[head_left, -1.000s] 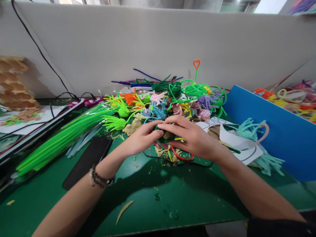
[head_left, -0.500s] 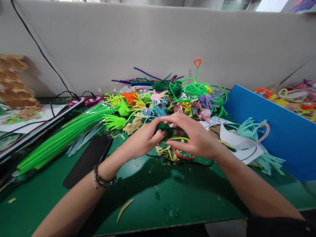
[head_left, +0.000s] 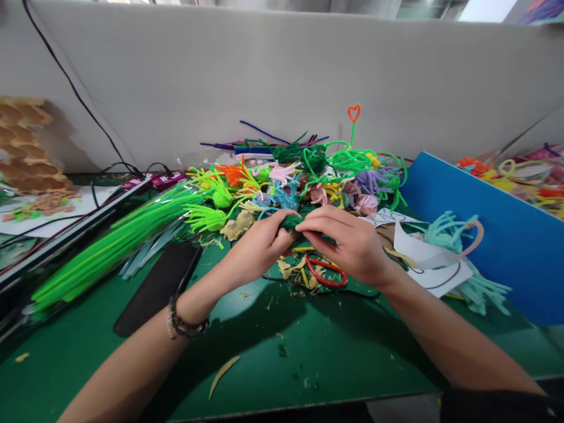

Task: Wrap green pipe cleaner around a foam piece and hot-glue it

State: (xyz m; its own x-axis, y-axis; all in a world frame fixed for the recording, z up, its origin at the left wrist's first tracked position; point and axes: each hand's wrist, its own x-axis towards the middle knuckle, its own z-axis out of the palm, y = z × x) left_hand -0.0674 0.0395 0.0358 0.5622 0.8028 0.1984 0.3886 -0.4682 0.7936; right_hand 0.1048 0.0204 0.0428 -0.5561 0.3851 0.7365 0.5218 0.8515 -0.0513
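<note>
Dark green pipe cleaners (head_left: 289, 222), coiled into a small bundle, are gripped in my left hand (head_left: 259, 247), its thumb and fingers wrapped round them. My right hand (head_left: 355, 244) is closed in a pinch at the right side of the bundle, its fingertips touching or very near it. What lies between those fingertips is too small to make out. Below the hands, a red loop (head_left: 326, 283), like a scissors handle, lies among tan scraps (head_left: 288, 269) on the green table (head_left: 282, 352).
Behind the hands is a heap of coloured pipe-cleaner pieces (head_left: 282, 173). A bagged bundle of bright green pipe cleaners (head_left: 110, 247) and a black phone (head_left: 158, 288) lie at left. At right stand a blue box (head_left: 493, 235), paper cutouts (head_left: 434, 264) and turquoise tassels (head_left: 482, 291).
My right hand's fingers have gone from spread around the dark green bundle to pinched together at its right side. My left hand keeps its hold with little movement.
</note>
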